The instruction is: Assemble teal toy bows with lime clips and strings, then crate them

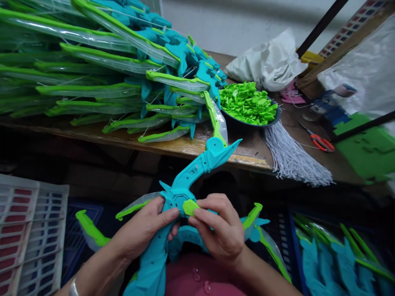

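My left hand (145, 226) is wrapped round the middle of a teal plastic toy bow (191, 170), thumb on its front face. The bow slants from my lap up toward the table edge, with a lime green and clear limb tip at its far end. Between the thumb and fingers of my right hand (222, 226) is a small lime green plastic piece (190, 207). It lies over or just beside the hexagonal recess in the bow's middle; whether it touches the recess I cannot tell. Another teal bow (188, 234) lies partly hidden behind my hands.
A large stack of bows (108, 90) fills the table's left. Near it stand a dark bowl (271, 122) of green pieces, a bundle of white strings (296, 158), orange-handled scissors (322, 143) and a white bag (271, 61). Crates (33, 238) flank my lap, the right one holding bows (345, 259).
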A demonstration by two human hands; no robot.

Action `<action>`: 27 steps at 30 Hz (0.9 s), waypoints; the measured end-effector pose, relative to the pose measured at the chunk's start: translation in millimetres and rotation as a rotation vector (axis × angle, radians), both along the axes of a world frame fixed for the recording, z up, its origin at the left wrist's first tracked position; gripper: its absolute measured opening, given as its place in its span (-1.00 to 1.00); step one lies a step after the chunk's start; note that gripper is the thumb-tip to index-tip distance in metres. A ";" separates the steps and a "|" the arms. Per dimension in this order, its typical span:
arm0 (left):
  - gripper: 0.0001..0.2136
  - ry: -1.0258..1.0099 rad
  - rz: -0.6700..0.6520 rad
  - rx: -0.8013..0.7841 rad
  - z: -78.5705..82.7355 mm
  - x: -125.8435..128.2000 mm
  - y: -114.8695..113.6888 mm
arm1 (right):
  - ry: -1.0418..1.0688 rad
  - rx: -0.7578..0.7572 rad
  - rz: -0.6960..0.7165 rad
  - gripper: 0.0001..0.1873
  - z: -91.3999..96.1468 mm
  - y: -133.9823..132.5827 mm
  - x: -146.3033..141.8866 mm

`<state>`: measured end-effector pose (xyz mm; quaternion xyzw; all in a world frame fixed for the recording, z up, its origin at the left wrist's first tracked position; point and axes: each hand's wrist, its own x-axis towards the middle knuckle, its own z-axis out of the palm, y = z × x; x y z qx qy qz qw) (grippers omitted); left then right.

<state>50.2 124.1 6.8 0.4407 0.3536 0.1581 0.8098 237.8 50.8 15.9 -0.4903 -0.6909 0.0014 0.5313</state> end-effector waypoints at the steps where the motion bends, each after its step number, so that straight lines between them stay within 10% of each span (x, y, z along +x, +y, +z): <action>1: -0.66 -0.004 -0.005 -0.002 1.2 0.3 -1.4 | -0.020 0.003 0.001 -0.80 -2.4 0.4 -1.0; 14: -0.56 0.103 -0.064 0.146 16.5 14.1 -8.3 | -0.271 0.003 -0.023 -0.74 1.3 -11.4 0.1; 21: -0.61 0.190 -0.124 0.220 20.7 17.0 -6.8 | 0.324 -0.406 -0.107 -0.70 3.6 -19.2 5.3; 27: -0.64 0.262 -0.090 0.305 33.1 18.4 -5.4 | 0.705 -0.876 0.320 -0.69 4.7 -19.8 11.4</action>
